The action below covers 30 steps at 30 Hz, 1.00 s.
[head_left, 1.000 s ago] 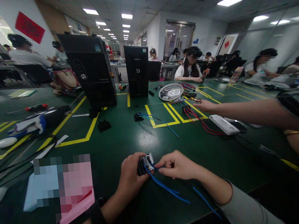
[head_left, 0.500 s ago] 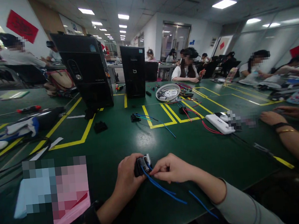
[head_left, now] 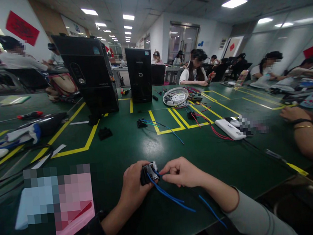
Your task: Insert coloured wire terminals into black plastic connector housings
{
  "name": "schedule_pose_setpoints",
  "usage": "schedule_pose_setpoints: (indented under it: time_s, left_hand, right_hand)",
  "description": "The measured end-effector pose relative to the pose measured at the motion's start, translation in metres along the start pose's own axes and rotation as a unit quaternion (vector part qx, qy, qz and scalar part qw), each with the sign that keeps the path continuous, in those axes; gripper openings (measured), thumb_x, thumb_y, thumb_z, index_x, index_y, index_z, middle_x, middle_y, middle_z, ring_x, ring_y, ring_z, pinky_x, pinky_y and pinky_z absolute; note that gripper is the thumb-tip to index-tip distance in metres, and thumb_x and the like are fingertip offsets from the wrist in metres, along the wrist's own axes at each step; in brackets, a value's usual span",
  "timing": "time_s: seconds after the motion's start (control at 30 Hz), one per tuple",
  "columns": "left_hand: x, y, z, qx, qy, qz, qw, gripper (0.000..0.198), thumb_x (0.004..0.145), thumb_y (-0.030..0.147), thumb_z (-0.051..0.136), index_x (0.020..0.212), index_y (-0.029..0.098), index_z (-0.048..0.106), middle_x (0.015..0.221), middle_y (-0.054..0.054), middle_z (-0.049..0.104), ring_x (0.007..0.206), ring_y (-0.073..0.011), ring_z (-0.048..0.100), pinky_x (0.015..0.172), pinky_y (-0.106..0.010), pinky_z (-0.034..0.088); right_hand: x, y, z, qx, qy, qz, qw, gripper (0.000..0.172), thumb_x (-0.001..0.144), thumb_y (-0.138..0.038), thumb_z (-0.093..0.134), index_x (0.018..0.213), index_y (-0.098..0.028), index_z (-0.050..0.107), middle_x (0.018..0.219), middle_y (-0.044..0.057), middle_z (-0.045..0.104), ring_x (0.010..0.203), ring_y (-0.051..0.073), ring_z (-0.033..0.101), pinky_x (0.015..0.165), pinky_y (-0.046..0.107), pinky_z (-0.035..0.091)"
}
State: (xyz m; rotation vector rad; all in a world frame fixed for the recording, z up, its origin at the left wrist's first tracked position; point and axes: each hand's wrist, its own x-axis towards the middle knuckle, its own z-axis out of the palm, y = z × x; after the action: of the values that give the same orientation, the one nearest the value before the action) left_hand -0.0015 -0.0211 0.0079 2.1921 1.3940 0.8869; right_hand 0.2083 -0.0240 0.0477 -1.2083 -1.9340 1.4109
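My left hand is closed around a small black block with a silvery face, held over the near part of the table. Blue wires run out of that face and trail down to the right. Just right of the block is my right hand, thumb and forefinger pinched at a short blue wire by the face. Below the right hand a further length of blue wire shows; the palm hides the stretch between. Where the wires enter the block is too small to make out.
Two black computer towers stand at the back. Mid-table lie a black part with blue wires, a white basket and a white power bank. Pink and light-blue packets lie left. Another person's arm rests at right.
My right hand has shifted slightly up and right, its fingertips still close to the block. The left hand and block stay put. The other person's arm at right has drawn rightward.
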Motion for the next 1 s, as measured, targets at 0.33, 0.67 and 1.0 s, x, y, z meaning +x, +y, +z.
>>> schedule_pose_setpoints:
  time_s: [0.33,0.67,1.0]
  left_hand:
    - [0.0,-0.0022,0.0012,0.0,0.01,0.004,1.0,0.042,0.068,0.038,0.069,0.103,0.022,0.053,0.096,-0.004,0.062,0.089,-0.0242,0.057,0.078,-0.038,0.042]
    - [0.0003,0.0018,-0.0013,0.0,0.007,-0.008,1.0,0.042,0.069,0.039,0.069,0.103,0.022,0.053,0.096,-0.004,0.063,0.09,-0.0245,0.058,0.078,-0.038,0.043]
    - [0.0007,0.0036,-0.002,0.006,0.007,-0.007,1.0,0.039,0.068,0.035,0.07,0.1,0.022,0.054,0.096,-0.003,0.063,0.089,-0.0236,0.058,0.077,-0.036,0.042]
  right_hand:
    - [0.0031,0.0054,-0.0017,-0.032,-0.004,-0.024,0.999,0.024,0.079,-0.028,0.061,0.094,-0.011,0.068,0.043,-0.007,0.049,0.036,0.005,0.046,0.04,0.014,0.034]
    - [0.0035,0.0055,-0.0012,-0.035,0.006,-0.042,0.998,0.024,0.079,-0.029,0.06,0.095,-0.012,0.068,0.043,-0.007,0.05,0.038,0.006,0.049,0.044,0.016,0.037]
    - [0.0038,0.0091,0.0022,-0.056,0.0,-0.055,0.997,0.024,0.079,-0.026,0.059,0.095,-0.011,0.068,0.043,-0.006,0.052,0.038,0.006,0.049,0.044,0.016,0.037]
